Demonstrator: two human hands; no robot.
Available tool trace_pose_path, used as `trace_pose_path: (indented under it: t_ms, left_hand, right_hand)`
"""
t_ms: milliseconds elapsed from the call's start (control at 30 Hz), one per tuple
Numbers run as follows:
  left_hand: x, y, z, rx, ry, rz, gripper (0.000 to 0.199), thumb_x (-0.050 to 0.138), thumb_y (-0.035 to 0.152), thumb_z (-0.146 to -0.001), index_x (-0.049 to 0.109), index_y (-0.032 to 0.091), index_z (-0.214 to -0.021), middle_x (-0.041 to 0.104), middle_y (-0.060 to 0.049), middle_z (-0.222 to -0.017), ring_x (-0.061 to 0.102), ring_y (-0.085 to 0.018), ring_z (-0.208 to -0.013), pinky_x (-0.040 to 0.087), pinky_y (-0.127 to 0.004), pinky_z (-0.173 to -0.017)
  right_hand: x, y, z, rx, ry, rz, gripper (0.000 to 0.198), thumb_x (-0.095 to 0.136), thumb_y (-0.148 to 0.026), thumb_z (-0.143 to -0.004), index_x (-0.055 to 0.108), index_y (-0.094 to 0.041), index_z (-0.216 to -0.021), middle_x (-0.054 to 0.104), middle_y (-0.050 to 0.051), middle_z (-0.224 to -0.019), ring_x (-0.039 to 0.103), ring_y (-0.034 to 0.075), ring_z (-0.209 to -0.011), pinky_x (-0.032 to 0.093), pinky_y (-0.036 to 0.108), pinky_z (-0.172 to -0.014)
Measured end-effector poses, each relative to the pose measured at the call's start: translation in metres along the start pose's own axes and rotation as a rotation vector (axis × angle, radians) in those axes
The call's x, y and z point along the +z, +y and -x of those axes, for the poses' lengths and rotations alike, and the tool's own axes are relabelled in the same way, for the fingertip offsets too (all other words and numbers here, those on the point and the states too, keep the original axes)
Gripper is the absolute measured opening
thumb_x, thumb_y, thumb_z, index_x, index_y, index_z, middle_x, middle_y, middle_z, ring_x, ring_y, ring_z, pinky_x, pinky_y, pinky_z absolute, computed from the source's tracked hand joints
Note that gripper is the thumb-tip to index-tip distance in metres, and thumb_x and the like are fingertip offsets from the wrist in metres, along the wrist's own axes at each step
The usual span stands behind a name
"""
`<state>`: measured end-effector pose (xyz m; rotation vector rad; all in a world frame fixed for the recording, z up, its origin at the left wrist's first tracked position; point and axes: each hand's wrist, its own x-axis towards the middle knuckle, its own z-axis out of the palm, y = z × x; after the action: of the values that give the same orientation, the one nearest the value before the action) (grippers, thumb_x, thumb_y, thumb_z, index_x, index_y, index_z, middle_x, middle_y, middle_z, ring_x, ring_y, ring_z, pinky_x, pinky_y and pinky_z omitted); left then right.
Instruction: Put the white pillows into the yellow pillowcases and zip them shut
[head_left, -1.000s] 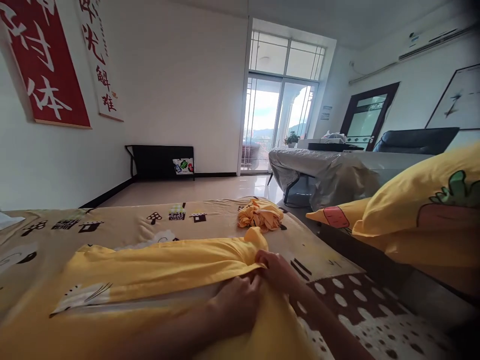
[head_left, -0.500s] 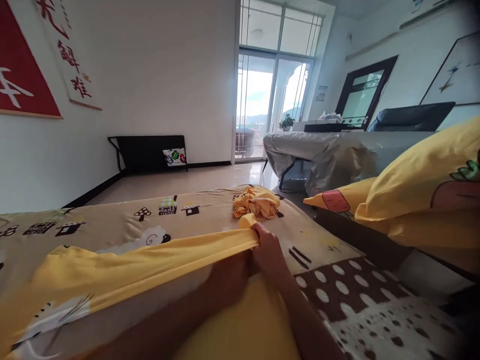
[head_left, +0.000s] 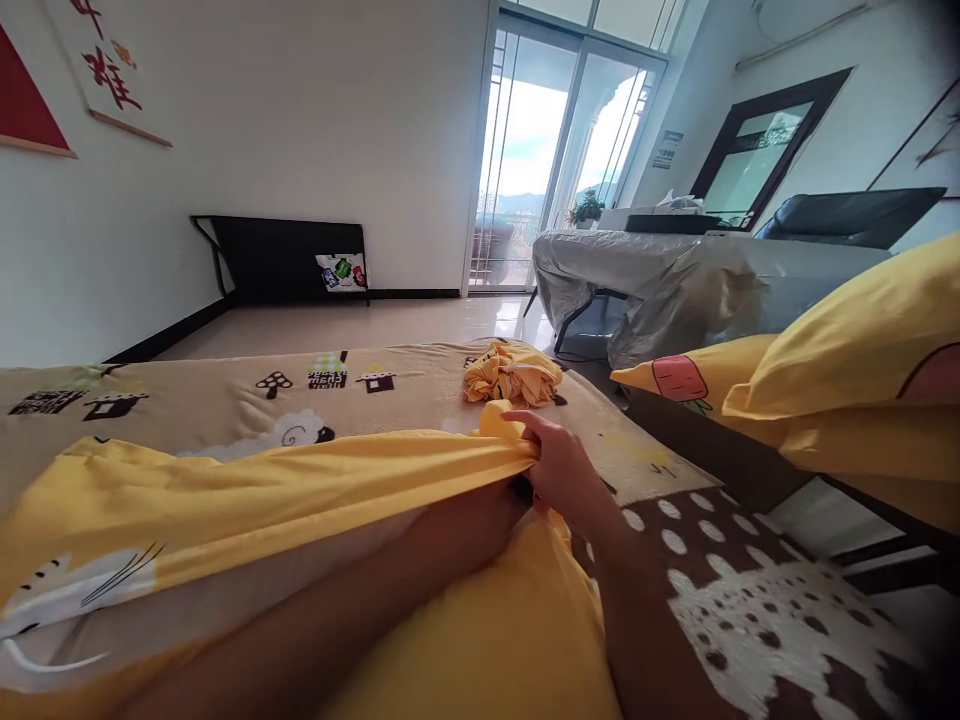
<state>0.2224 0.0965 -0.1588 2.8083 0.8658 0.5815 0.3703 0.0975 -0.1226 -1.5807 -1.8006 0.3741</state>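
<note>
A yellow cloth cover (head_left: 247, 490) with a white animal print stretches from the left edge to my right hand, its rim pulled taut. My right hand (head_left: 562, 460) is closed on the bunched end of this cover, thumb and fingers gripping the rim. My left hand (head_left: 491, 515) reaches in below the taut rim, close beside the right hand. Shadow and cloth hide its fingers, so I cannot tell how they are set. More yellow cloth (head_left: 487, 640) lies beneath my forearms. Just beyond the hands sits a crumpled orange-yellow cloth (head_left: 512, 374).
Under it all is a beige patterned blanket (head_left: 405, 405) with a brown dotted part on the right. Yellow pillows (head_left: 832, 370) with a carrot print stand at right. Behind are a plastic-covered table (head_left: 645, 255), a black folded frame (head_left: 285, 260) and a glass sliding door (head_left: 525, 150).
The view has tipped downward. My right hand has shifted slightly right with the cover's end, and my left hand has moved along beside it. The crumpled cloth lies as before.
</note>
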Motion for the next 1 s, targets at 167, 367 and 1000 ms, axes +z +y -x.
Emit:
trace_pose_path:
  t_ms: [167,367,1000]
  left_hand:
    - [-0.01,-0.001,0.0,0.048,-0.053,-0.045,0.038,0.038,0.02,-0.09,0.05,0.016,-0.126,0.053,-0.011,-0.132,0.047,-0.025,-0.124,0.038,-0.042,-0.108]
    - [-0.015,0.002,0.0,0.147,0.029,-0.092,0.031,0.042,0.019,-0.089,0.057,0.015,-0.115,0.053,-0.014,-0.131,0.047,-0.028,-0.123,0.036,-0.046,-0.108]
    - [-0.025,-0.001,-0.012,-0.199,0.202,0.784,0.025,0.043,0.026,-0.087,0.061,0.019,-0.103,0.066,-0.004,-0.112,0.06,-0.019,-0.102,0.046,-0.034,-0.1]
  right_hand:
    - [0.01,-0.011,0.002,0.046,0.231,0.426,0.032,0.046,-0.005,-0.063,0.064,-0.017,-0.086,0.064,0.009,-0.093,0.059,0.018,-0.074,0.038,0.025,-0.061]
    - [0.011,-0.009,-0.004,0.064,0.208,0.18,0.03,0.045,-0.008,-0.06,0.058,-0.019,-0.085,0.066,0.004,-0.076,0.06,0.019,-0.07,0.038,0.024,-0.062]
    - [0.011,0.006,-0.011,-0.126,0.221,-0.088,0.047,0.044,-0.012,-0.052,0.063,-0.017,-0.095,0.058,-0.001,-0.068,0.05,0.014,-0.061,0.038,0.023,-0.059]
